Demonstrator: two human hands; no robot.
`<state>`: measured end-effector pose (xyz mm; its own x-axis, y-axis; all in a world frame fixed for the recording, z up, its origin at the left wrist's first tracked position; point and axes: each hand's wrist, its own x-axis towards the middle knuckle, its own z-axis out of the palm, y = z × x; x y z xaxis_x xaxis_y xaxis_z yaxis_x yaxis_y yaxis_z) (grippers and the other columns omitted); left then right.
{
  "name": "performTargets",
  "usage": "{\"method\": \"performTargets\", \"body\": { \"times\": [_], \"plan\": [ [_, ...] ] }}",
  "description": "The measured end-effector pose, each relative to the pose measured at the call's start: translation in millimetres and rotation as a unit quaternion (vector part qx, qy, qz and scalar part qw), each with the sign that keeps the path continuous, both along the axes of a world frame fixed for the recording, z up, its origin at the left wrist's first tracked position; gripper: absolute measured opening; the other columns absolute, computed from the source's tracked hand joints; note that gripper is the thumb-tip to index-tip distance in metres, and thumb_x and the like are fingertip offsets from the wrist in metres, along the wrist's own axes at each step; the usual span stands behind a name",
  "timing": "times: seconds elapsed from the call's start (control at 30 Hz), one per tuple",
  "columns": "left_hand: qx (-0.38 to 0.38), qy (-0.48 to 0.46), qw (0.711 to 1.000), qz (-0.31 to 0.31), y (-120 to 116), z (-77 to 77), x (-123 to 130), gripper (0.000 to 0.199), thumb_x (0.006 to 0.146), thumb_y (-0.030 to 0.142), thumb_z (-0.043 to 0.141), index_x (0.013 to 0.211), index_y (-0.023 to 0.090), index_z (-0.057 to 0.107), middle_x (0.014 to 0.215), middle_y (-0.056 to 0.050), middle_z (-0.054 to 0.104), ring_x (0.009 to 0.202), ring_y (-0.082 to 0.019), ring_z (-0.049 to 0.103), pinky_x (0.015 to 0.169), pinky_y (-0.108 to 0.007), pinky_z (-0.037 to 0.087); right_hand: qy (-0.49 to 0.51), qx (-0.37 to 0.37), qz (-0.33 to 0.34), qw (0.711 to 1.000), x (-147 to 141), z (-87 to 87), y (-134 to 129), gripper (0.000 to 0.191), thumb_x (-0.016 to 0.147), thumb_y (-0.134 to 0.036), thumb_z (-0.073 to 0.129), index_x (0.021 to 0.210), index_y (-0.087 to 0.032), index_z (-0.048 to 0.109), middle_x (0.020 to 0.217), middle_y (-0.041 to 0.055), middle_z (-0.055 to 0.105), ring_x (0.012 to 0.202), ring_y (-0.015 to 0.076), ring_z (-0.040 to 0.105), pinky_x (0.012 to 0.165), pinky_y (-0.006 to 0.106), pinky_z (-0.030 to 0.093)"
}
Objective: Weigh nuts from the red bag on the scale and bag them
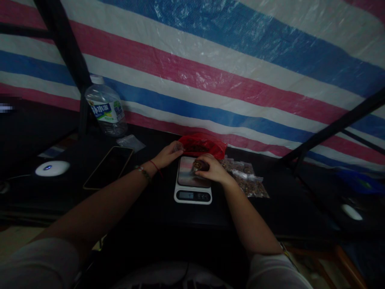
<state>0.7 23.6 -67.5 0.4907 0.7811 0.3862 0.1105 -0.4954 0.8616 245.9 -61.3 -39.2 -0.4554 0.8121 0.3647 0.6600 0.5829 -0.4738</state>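
the right hand (215,168) grasps a dark cylinder (205,165) over the scale (184,176); the left hand (169,155), farther off, meets the red bag's (217,147) left edge, its grip unclear; the cylinder's long axis runs roughly sideways, brownish end pointing left

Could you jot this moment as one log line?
right hand: holds container over scale | left hand: at red bag | packets: right of scale

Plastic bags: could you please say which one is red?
The red bag is behind the scale, by the left hand; the small bag near the bottle and packets at right are clear.
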Motion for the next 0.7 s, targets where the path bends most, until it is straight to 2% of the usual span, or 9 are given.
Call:
{"method": "performTargets", "body": {
  "times": [0.7],
  "plan": [
    [-0.008,-0.011,1.000,-0.001,-0.8,1.4,1.0,0.047,0.082,0.058,0.055,0.105,0.017,0.053,0.102,-0.009,0.064,0.098,-0.024,0.061,0.091,-0.041,0.046,0.014,0.000,-0.002,1.000,2.1,-2.6,1.6,0.042,0.070,-0.033,0.078,0.108,-0.021,0.062,0.108,0.0079,0.065,0.105,0.0257,0.057,0.093,0.042,0.044]
  ]
}}
